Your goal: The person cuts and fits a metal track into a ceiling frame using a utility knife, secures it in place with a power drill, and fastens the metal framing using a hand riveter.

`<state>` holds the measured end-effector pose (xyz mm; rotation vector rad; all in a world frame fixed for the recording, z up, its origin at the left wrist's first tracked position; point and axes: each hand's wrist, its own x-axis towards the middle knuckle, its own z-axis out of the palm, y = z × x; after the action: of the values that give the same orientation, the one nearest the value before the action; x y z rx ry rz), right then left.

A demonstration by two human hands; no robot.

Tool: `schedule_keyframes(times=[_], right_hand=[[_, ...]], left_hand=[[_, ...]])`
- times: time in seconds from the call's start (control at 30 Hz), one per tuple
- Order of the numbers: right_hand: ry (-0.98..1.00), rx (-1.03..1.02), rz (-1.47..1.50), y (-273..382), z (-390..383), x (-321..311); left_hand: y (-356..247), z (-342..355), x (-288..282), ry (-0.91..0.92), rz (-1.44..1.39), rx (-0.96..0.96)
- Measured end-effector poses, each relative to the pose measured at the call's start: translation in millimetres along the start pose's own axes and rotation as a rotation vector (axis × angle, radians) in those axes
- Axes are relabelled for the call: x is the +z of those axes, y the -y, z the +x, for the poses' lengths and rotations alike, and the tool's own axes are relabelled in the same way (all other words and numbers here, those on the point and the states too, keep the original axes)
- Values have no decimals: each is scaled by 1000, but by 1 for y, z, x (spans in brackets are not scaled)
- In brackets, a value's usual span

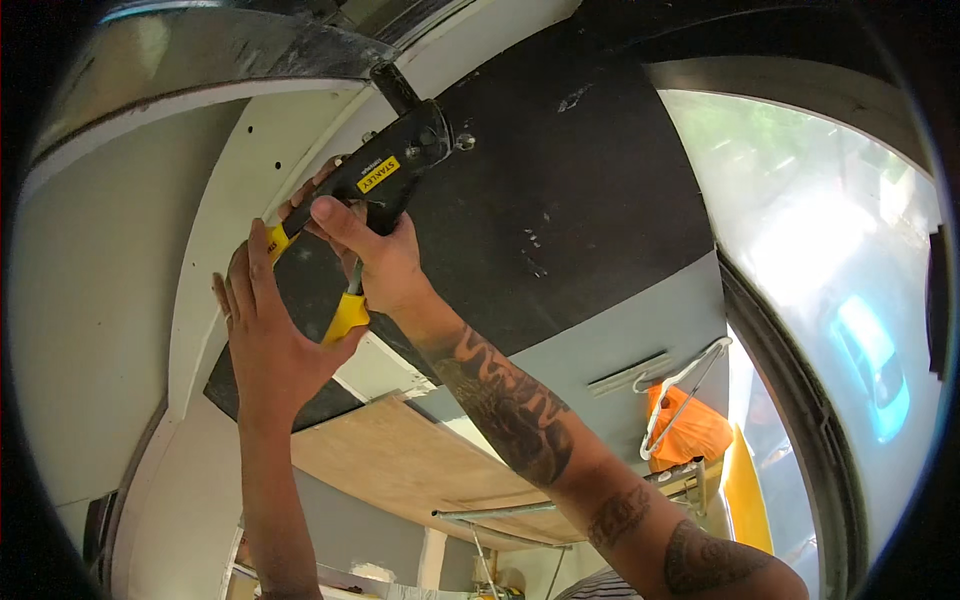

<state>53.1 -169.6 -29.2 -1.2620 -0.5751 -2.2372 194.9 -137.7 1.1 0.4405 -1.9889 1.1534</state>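
Observation:
Both my hands are raised overhead on a black hand riveter (415,135) with yellow grips. My left hand (272,335) spans its two handles, fingers around the upper grip and thumb side against the lower grip (348,318). My right hand (385,255) is closed around the riveter's body near the handle joint, thumb lying along it. The black cylindrical end of the head reaches up to the edge of a pale strip (265,150), beside a large black panel (570,200). Whether the tip touches the strip I cannot tell.
Small dark holes dot the pale strip. On the right, a white hanger (685,395) and an orange bag (690,430) hang near a bright window (800,230). Below lie a wooden board (420,455) and a metal rail (500,513).

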Motion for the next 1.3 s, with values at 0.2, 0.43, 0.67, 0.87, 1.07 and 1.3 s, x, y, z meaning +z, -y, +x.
schedule_keyframes(times=[0.2,0.43,0.67,0.87,1.07,1.3], right_hand=[[-316,-73,-78,7,9,30],[-169,62,-55,19,-3,9],[98,-17,-6,23,-21,-3],[-366,-53,-109,-6,2,24],[-189,-82,-122,6,-2,13],[64,-19,44,19,-18,1]], left_hand=[[26,9,20,22,-232,49],[22,12,16,176,-447,-228],[15,4,31,-74,-244,-46],[27,10,7,35,-221,167],[29,12,35,155,-414,-94],[19,10,31,58,-363,-90]])
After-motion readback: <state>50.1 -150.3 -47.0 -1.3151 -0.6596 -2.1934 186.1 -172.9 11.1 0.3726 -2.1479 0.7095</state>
